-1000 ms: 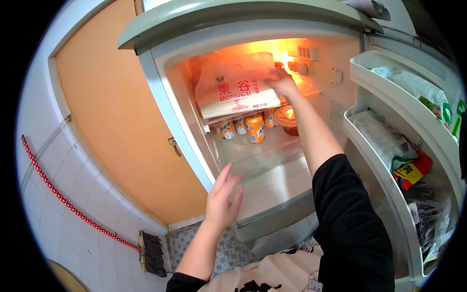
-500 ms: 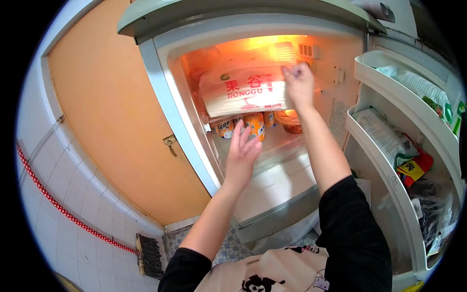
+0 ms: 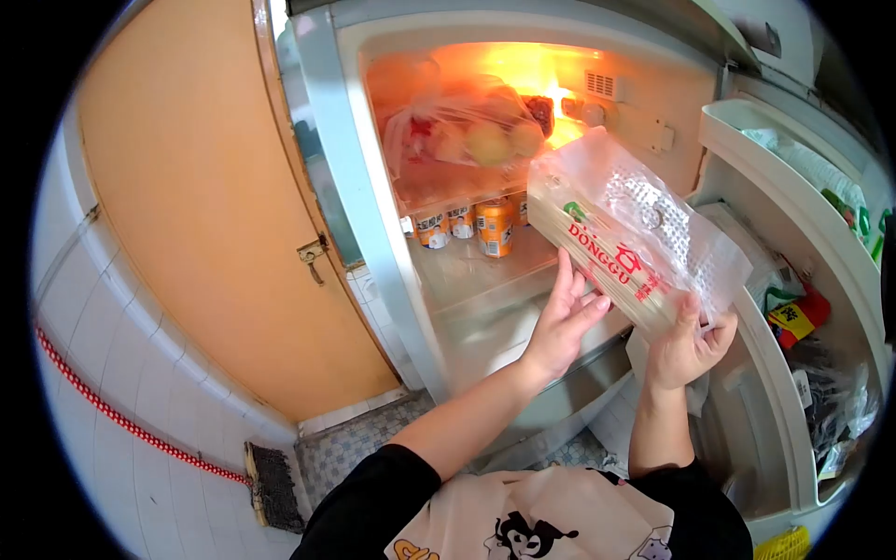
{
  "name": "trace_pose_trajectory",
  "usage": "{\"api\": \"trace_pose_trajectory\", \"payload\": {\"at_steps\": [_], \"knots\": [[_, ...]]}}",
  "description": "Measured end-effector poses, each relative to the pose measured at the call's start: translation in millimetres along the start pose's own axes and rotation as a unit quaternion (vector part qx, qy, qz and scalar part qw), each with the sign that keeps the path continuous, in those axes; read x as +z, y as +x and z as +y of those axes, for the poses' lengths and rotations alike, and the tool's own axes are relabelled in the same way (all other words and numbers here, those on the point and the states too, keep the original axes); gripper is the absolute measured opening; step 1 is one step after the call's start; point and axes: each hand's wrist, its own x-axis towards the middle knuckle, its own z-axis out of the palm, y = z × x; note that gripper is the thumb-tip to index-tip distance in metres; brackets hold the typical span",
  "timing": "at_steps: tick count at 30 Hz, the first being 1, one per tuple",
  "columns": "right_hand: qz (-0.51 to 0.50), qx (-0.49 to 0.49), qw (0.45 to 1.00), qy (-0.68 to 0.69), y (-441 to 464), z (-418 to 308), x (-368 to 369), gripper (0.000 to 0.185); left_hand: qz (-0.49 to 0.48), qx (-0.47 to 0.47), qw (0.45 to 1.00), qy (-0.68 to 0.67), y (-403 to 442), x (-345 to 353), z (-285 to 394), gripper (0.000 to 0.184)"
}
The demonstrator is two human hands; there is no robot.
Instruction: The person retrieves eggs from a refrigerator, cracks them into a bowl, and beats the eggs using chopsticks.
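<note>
A clear plastic pack of dried noodles (image 3: 597, 238) with red DONGGU lettering is held tilted in front of the open fridge. My left hand (image 3: 560, 331) supports its lower left edge, fingers beneath and thumb at the front. At the pack's lower right end, my right hand (image 3: 689, 350) grips the loose plastic between thumb and fingers. Behind it, a thin plastic bag of round fruit (image 3: 485, 140) lies on the upper fridge shelf. An orange can (image 3: 495, 229) stands with several others on the shelf below.
The open fridge door (image 3: 775, 345) on the right carries racks filled with bags and packets. An orange-tan house door (image 3: 205, 224) stands to the left. A broom (image 3: 273, 490) with a red dotted handle leans by the tiled wall.
The noodle pack has come out of the fridge, moving right and down towards me. My left hand has taken hold of it too, and the bag of fruit behind is now uncovered.
</note>
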Motion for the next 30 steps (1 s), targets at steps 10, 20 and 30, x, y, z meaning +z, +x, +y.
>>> {"api": "trace_pose_trajectory", "payload": {"at_steps": [10, 20, 30], "knots": [[0.026, 0.001, 0.999, 0.026, 20, -7, 9, 0.017, 0.008, 0.046, 0.997, 0.054, 5, 7, 3, 0.087], [-0.045, 0.045, 0.980, 0.188, 69, 42, 142, 0.023, 0.137, 0.157, 0.971, 0.114, 35, 2, 83, 0.078], [-0.121, 0.151, 0.981, 0.028, 51, 61, 230, 0.022, 0.159, 0.174, 0.695, 0.680, 15, 5, 83, 0.060]]}}
